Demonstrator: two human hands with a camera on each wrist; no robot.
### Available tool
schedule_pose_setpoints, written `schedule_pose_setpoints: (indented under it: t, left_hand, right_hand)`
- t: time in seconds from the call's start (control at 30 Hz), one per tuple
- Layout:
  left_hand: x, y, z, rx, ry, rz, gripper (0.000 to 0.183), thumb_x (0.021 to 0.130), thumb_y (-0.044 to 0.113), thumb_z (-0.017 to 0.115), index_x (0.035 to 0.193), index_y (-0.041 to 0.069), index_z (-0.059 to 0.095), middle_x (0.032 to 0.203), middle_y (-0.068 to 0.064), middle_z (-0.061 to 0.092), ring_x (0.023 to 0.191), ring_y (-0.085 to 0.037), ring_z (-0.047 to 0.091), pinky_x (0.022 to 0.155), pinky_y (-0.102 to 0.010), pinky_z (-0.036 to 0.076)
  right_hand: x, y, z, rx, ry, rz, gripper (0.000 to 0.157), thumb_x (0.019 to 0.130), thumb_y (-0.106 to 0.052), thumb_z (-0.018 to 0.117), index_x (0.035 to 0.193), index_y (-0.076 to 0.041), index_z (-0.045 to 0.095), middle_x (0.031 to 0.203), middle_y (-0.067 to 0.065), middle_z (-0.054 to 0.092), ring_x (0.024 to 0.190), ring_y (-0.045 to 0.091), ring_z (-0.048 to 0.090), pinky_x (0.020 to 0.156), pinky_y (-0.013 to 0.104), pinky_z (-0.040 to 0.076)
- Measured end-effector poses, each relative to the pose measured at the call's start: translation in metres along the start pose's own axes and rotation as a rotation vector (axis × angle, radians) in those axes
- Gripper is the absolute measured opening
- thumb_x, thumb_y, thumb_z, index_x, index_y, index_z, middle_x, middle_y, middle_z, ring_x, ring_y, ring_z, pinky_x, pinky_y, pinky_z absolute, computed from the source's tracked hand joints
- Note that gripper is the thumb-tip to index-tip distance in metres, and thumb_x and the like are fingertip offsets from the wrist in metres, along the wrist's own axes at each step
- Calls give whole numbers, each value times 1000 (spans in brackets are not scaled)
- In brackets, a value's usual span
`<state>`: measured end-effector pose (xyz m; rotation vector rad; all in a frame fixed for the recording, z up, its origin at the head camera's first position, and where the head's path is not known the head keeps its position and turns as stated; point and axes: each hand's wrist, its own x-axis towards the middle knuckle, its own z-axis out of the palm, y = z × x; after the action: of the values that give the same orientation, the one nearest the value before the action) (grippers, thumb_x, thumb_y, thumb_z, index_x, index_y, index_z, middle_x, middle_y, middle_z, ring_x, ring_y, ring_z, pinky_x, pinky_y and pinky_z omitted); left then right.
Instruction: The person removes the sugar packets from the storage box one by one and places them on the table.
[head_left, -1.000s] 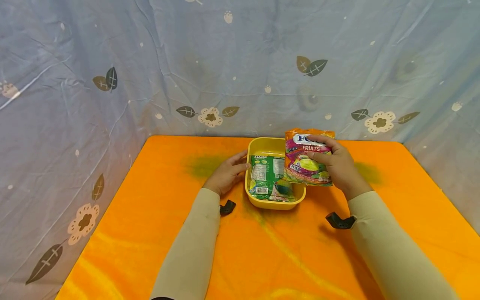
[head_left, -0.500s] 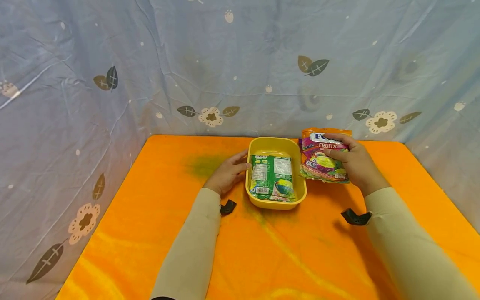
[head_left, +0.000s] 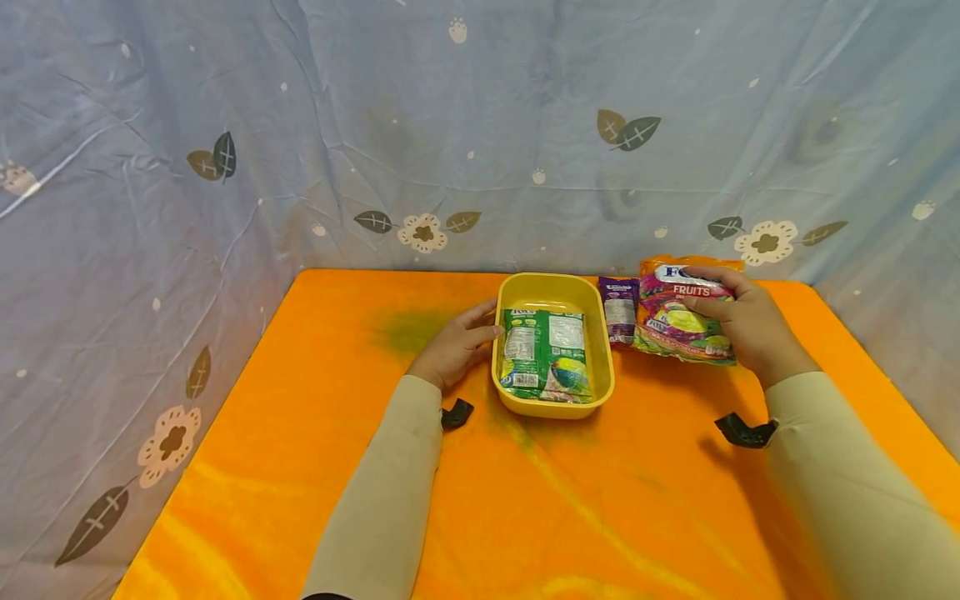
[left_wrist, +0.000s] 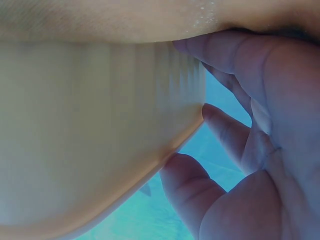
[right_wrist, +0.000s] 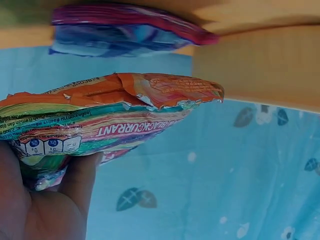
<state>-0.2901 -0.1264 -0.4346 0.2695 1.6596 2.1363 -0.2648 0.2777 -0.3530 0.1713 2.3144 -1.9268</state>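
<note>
Your right hand (head_left: 753, 325), forearm angled inward, has its grip clamped on a crinkled orange-and-magenta FRUITS bag (head_left: 671, 321) near the table (head_left: 525, 508)'s far edge; your left hand (head_left: 450, 348), fingers extended, touches the yellow tub (head_left: 551, 410).

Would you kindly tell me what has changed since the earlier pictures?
The right hand carried the orange-topped bag rightward, away from the yellow tray, bringing the purple packet into view. The left hand, the tray and the green packet in it stayed put.

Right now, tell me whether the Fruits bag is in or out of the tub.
Out. In the head view, the right hand holds the Fruits bag right of the tub, with a purple packet between them.
</note>
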Motion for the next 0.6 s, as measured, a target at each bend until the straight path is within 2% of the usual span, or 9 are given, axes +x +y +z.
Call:
schedule_pose_setpoints:
  t: [0.3,0.6]
  left_hand:
    - [1,0,0,-1,-8,4,57,97,10,57,149,18,36,146,-13,39,122,-29,49,98,-43,43]
    - [1,0,0,-12,-3,-4,57,96,9,57,149,17,36,145,-13,41,121,-30,51,98,-43,43]
  right_hand:
    - [3,2,-26,-7,1,27,59,90,-30,67,144,-31,45,129,7,40,84,22,67,70,41,56]
    - [8,22,-43,-95,20,95,62,89,-37,67,145,-35,42,125,5,42,84,19,66,72,37,56]
